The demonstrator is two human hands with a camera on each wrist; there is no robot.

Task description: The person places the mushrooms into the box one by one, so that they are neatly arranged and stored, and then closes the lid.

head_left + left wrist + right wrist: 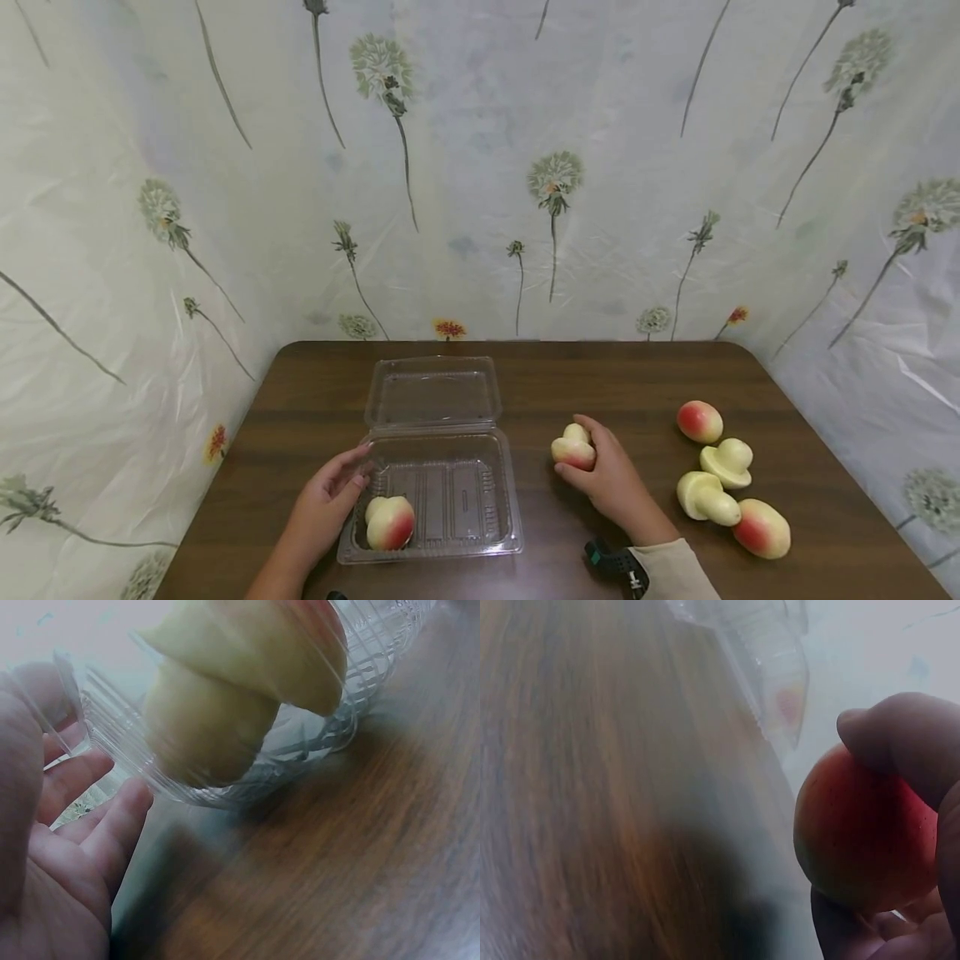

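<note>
The right hand (617,482) has its thumb and fingers closed round 1 mushroom-shaped piece (573,452), held at the fingertips on the hand's far-left side, with the red cap turned toward the wrist camera. The cap looks smooth and rounded, so an even, light pinch should do better than a hard squeeze, which might make it slip. To the left of that hand, well apart across bare table (536,500), is the clear container (457,496), its lid (433,392) laid back on the far side, so the piece could go in from above, clear of the near rim. The left hand (321,504) holds the container's left rim between thumb and fingers; a gentle hold there should steady the thin plastic without bending it. Just to that hand's right, inside the near-left corner, sits 1 more piece (390,525); a spot beside it, nearer the right hand, would avoid a knock. Out to the right hand's right, 4 loose pieces (707,497) lie close together, and the forearm would best stay off them.
</note>
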